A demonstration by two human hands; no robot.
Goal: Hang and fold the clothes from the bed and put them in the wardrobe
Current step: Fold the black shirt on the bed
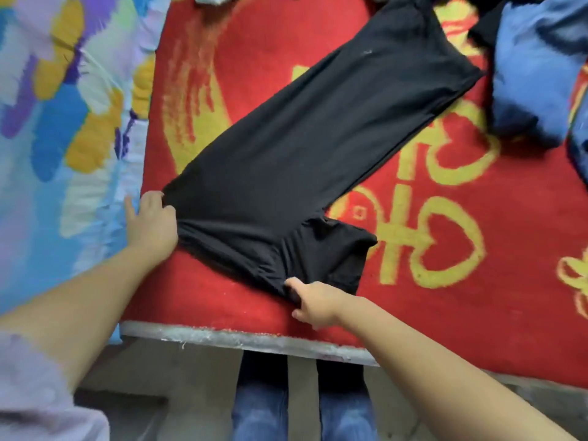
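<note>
Head view. The left hand (152, 219), at the lower left of centre, pinches one waist corner of a pair of black, soft-fabric trousers (305, 144), its fingers curled onto the cloth edge. The right hand (313, 300), at the lower centre of the frame, grips the opposite waist corner, thumb on top and fingers tucked under the fabric. Between the two hands the waistband is drawn out and shows shallow gathers.

The trousers lie flat on a red blanket with yellow patterns (445, 281), the legs stacked one on the other and running diagonally from the hands toward the upper right of the frame. A short flap of the black fabric (346, 246) juts out to the right near the waist, just above the right hand.

At the upper right, a crumpled blue garment (534, 74) rests on the blanket, just beside the leg ends of the trousers; whether they touch cannot be told. A dark piece of cloth (483, 30) lies partly beneath it. Along the left of the frame lies a quilt with blue, purple and yellow patches (63, 122), touching the blanket's left border. At the bottom edge, below the grey bed rim (254, 340), the person's legs in blue jeans (261, 409) are visible, and a pale lilac sleeve (31, 393) occupies the lower left corner.
</note>
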